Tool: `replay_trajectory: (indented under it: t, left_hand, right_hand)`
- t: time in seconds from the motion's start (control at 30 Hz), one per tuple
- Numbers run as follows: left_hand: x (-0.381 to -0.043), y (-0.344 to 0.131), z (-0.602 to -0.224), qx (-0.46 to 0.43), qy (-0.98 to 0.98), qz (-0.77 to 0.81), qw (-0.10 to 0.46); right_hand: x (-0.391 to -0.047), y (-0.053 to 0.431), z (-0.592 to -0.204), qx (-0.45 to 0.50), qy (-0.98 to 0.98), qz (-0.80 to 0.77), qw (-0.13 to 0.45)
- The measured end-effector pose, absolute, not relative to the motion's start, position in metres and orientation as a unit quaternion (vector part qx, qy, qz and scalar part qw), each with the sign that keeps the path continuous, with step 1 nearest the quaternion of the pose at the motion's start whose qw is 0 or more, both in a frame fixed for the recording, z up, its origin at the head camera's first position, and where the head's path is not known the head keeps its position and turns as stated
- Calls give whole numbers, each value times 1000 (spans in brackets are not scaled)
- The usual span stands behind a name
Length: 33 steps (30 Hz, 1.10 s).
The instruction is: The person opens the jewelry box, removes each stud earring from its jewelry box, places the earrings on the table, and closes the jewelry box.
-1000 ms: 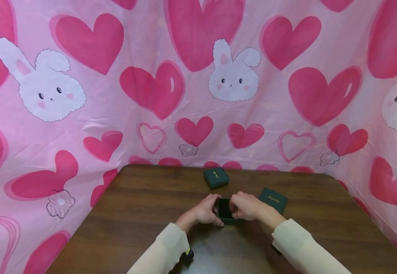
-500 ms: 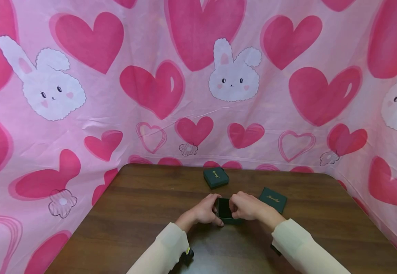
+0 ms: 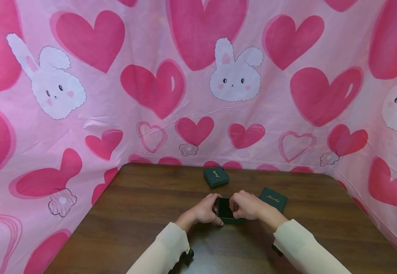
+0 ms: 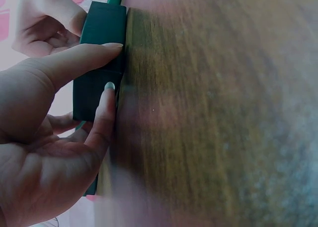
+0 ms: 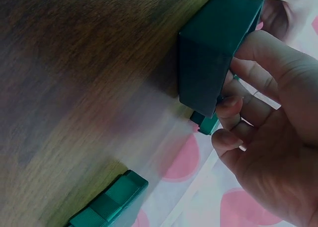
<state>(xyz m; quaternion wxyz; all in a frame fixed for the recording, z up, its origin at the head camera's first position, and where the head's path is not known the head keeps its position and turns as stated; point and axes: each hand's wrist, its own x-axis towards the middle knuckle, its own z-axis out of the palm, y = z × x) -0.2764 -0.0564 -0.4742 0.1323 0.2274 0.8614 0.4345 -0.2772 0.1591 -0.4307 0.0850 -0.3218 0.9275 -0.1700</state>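
A small dark green jewelry box (image 3: 232, 220) stands on the table with its black interior (image 3: 224, 208) facing up. My left hand (image 3: 203, 210) grips its left side; in the left wrist view the thumb and another finger lie along the green wall (image 4: 102, 28). My right hand (image 3: 248, 206) is bent over the right part of the box. In the right wrist view its thumb and forefinger reach past the rim above the green wall (image 5: 203, 68), and the other fingers curl in. The tips are hidden inside, so I cannot tell what they pinch.
A flat green lid (image 3: 274, 198) with gold lettering lies behind the right hand. Farther back sits a second green box (image 3: 216, 177), lettered on top. The brown wooden table (image 3: 143, 213) ends at a pink cloth (image 3: 198, 106) with hearts and rabbits.
The head view has shifted very slightly. Both hands keep their places at the box; the right hand moves only a touch.
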Motion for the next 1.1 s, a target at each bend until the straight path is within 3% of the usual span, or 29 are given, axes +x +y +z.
replay_trajectory:
  t: [1.1]
  left_hand:
    - [-275,-56,-474,227,862,435,130]
  right_hand:
    - [-267,168,-417,-346,925,-149,47]
